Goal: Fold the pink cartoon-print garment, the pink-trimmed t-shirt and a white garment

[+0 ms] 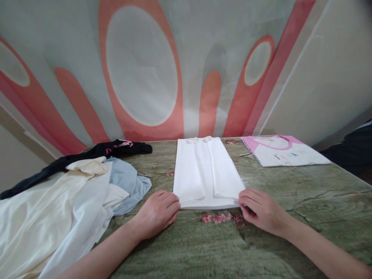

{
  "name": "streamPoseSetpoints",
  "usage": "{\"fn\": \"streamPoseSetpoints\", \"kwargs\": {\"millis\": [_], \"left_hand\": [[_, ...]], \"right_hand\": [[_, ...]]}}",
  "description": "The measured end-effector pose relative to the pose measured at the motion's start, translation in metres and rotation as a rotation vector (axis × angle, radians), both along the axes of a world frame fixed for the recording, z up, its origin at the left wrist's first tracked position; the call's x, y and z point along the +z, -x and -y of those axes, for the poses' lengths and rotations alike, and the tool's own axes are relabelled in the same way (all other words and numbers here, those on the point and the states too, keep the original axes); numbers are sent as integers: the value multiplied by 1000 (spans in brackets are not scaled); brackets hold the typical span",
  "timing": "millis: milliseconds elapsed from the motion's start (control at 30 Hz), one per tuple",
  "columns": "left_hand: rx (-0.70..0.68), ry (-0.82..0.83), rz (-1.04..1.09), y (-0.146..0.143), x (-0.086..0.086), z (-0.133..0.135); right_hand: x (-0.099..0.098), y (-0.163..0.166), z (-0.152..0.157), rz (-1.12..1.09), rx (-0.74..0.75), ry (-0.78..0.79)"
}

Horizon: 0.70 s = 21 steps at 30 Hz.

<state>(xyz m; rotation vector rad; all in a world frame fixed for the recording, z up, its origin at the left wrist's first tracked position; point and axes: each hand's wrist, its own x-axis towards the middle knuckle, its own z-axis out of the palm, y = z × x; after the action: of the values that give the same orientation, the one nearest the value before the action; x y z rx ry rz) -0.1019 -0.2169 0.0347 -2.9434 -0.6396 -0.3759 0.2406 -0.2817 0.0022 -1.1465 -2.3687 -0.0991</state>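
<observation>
A white shirt (207, 170) lies on the table with both sides folded inward, so it forms a long narrow shape with its collar end at the far edge. My left hand (158, 213) is closed on its near left corner, fingers curled over the cloth. At the near right corner, my right hand (260, 209) pinches the fabric between thumb and fingers. The near hem between the two hands lies low, at the tabletop. Some fingertips are hidden behind the knuckles and the cloth.
Unfolded clothes lie heaped at left: a cream garment (37, 209), a light blue one (124, 182) and a black one (87, 153). A folded pink-and-white T-shirt (286, 151) rests at the far right of the wood-patterned table (314, 201). Behind stands a patterned wall (192, 77); dark cloth (345, 149) shows at right.
</observation>
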Motion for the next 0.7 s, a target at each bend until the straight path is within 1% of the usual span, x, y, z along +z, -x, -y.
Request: {"fn": "streamPoseSetpoints", "kwargs": {"millis": [67, 167, 367, 533, 700], "left_hand": [[-2, -6, -7, -1, 1, 0], [-10, -12, -22, 0, 1, 0], [-16, 19, -74, 0, 2, -1], [-24, 35, -68, -2, 7, 0], [-16, 17, -5, -2, 5, 0]], "right_hand": [[3, 0, 0, 34, 39, 16], [7, 1, 0, 43, 51, 84], [14, 1, 2, -52, 54, 191], [19, -16, -3, -175, 16, 181], [24, -36, -6, -99, 8, 205]]}}
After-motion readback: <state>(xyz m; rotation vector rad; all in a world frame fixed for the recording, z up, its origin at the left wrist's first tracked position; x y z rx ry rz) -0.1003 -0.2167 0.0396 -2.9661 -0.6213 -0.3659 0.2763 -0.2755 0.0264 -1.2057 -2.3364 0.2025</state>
